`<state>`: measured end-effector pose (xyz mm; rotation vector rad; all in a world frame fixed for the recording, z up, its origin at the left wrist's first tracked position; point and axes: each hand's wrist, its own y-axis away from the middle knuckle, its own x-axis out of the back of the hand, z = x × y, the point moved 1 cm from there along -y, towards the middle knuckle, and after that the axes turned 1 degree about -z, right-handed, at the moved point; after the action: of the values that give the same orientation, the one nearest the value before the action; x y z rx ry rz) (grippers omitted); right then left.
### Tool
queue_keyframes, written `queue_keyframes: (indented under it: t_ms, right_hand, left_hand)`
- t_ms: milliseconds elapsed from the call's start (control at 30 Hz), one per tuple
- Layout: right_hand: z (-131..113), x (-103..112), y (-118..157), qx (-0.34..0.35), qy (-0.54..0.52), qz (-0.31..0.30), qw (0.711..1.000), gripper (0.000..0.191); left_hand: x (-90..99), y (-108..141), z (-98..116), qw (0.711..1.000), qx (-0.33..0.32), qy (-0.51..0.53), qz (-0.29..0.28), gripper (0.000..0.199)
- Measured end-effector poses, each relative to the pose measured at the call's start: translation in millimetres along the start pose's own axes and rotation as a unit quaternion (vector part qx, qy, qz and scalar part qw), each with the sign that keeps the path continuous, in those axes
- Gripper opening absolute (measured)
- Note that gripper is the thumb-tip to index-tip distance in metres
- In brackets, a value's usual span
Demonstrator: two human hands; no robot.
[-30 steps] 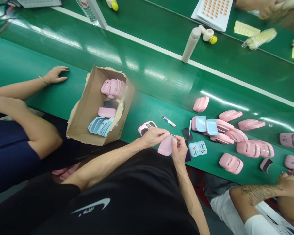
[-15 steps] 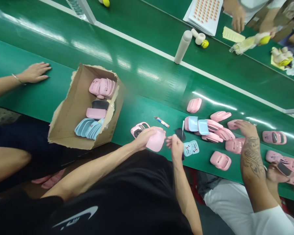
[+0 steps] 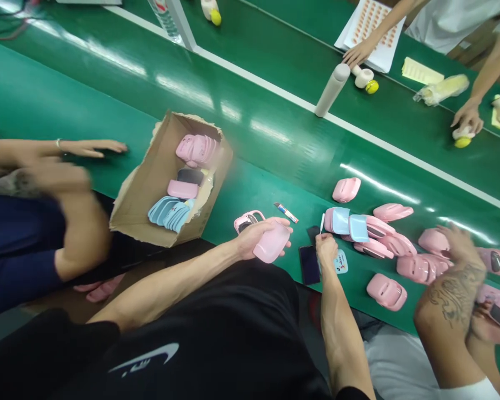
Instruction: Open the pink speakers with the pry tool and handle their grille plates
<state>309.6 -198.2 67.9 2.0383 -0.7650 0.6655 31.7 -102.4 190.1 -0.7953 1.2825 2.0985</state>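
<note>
Along green belt desk: torn cardboard box to left, pink shells crowding right, co-worker's tattooed arm reaching among them. Left grip wrapped round pink shell, held just above desk beside pink camera body; firm palm support suits smooth plastic. Right grip seemingly pinching thin white stick above dark panel. Open green beside glue tube; room tight rightward.

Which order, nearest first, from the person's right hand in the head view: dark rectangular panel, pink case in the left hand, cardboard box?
From the right hand:
1. Dark rectangular panel, just to its left.
2. Pink plastic case, farther left, in the left hand.
3. Cardboard box, farthest left.
</note>
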Motion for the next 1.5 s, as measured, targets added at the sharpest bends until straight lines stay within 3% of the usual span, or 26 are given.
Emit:
queue_keyframes:
  t_ms: [200,333,433,500,600,667,733,800,933,1133,1300,1500]
  right_hand:
    - [-4,-6,40,0.073,-0.158,-0.065,0.983,0.026]
    - [-13,-13,87,0.098,-0.288,-0.121,0.945,0.043]
    - [-23,-4,115,0.13,-0.371,-0.153,0.907,0.049]
    - [-30,8,126,0.166,-0.351,-0.144,0.91,0.038]
    - [-43,29,135,0.27,-0.201,-0.122,0.934,0.027]
    - [-51,37,138,0.333,-0.135,-0.124,0.925,0.027]
    - [-55,37,142,0.354,-0.117,-0.141,0.917,0.029]
    - [-54,27,145,0.324,-0.134,-0.179,0.919,0.029]
    - [-36,-17,145,0.169,-0.233,-0.234,0.929,0.03]
    - [4,-78,109,0.064,-0.244,-0.158,0.955,0.038]
    - [18,-93,89,0.02,-0.146,-0.139,0.979,0.034]
    - [-6,-96,67,0.0,0.005,-0.117,0.993,0.04]
  left_hand:
    - [-0.8,2,0,0.999,0.011,-0.022,0.025,0.035]
    - [-1.3,1,1,0.999,0.042,-0.008,0.02,0.032]
    - [0.2,-1,1,0.997,0.077,-0.007,0.029,0.029]
    - [1.7,-2,0,0.994,0.101,-0.012,0.033,0.029]
    - [3.6,-1,0,0.991,0.125,-0.035,0.027,0.032]
    - [4.1,2,0,0.989,0.133,-0.056,0.02,0.034]
    - [4.4,5,-1,0.987,0.132,-0.084,0.02,0.033]
    - [5.2,7,-4,0.984,0.13,-0.119,0.027,0.03]
    - [13.3,1,-14,0.975,0.129,-0.176,0.034,0.026]
    - [46.8,-30,-35,0.965,0.129,-0.165,0.16,0.028]
    - [66.1,-35,-39,0.962,0.114,-0.158,0.189,0.031]
    - [74.8,-37,-43,0.967,0.101,-0.143,0.185,0.039]
